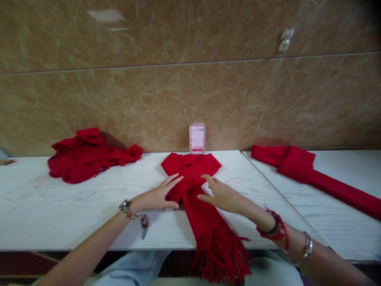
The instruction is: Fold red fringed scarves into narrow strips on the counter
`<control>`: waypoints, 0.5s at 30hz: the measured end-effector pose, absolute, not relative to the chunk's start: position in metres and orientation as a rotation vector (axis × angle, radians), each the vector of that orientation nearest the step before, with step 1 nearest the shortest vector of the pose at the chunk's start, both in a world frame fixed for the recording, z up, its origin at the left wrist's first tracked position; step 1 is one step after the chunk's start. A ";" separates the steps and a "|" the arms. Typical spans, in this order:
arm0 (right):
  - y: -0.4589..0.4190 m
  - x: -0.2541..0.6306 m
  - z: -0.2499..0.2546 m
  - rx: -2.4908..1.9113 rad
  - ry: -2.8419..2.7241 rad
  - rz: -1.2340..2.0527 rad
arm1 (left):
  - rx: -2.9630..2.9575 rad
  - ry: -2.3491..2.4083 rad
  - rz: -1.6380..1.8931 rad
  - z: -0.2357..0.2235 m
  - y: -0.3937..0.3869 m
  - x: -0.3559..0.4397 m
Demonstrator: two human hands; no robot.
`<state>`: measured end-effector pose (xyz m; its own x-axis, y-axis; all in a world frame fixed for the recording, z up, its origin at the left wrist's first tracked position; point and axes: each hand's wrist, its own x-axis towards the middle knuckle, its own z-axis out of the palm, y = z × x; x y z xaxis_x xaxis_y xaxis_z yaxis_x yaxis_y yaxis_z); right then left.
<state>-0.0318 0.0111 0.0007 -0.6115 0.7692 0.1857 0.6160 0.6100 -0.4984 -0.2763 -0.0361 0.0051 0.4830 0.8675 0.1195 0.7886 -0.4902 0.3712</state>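
A red scarf (205, 210) lies on the white table in front of me, its upper part folded into a crossed loop. The fringed tail hangs over the near edge. My left hand (163, 194) rests on the left side of the loop, fingers spread and thumb apart. On the other side, my right hand (218, 194) touches the scarf where the loop meets the tail. Its index finger and thumb are apart, and the remaining fingers are partly curled and hidden. A small white patch (207, 189) shows between them; I cannot tell whether it is a label or the tabletop.
A crumpled red cloth (86, 159) lies at the left by the wall. Another red scarf (297, 163), folded and long, stretches to the right. A phone-like object (197, 138), blurred, leans on the marbled wall (149, 99). The white table (89, 214) has a seam on the right.
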 end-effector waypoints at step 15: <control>0.017 -0.025 -0.009 -0.840 -2.643 0.073 | 2.623 1.571 0.402 -0.020 0.026 -0.299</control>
